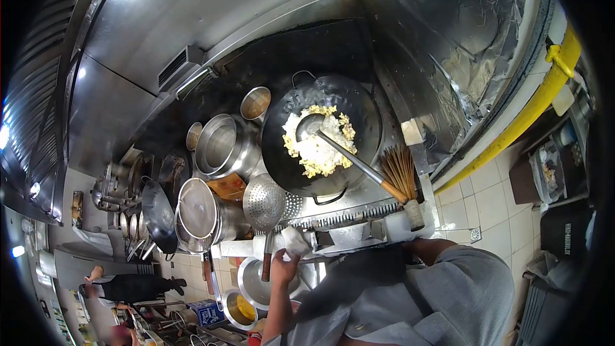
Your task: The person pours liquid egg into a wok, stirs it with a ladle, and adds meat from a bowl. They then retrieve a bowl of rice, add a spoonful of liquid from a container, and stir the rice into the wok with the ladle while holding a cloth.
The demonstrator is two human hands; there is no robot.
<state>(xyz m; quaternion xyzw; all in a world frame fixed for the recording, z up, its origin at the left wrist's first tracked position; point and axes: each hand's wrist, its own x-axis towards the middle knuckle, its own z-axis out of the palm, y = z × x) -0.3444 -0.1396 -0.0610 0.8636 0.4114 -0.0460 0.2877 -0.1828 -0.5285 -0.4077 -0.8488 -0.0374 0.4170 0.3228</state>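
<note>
My left hand [284, 265] is at the front edge of the stove, fingers closed at the lower end of a crumpled white cloth [295, 241]. Just left of it hangs the wooden handle of a perforated skimmer [264, 202]. A large black wok [362, 106] stands on the stove and holds white rice with yellow egg bits [320, 157]. Resting in the rice is a ladle [349, 156], its wooden-ended handle slanting to the lower right, untouched by either hand. My right forearm bends in by the counter edge, and its hand is hidden.
A bamboo wok brush [400, 173] stands right of the wok. To the left are metal pots [221, 147], a mesh strainer [197, 208] and another wok [159, 214]. Below sits a bowl of yellow liquid [242, 309]. A person in dark clothes [131, 287] is farther off.
</note>
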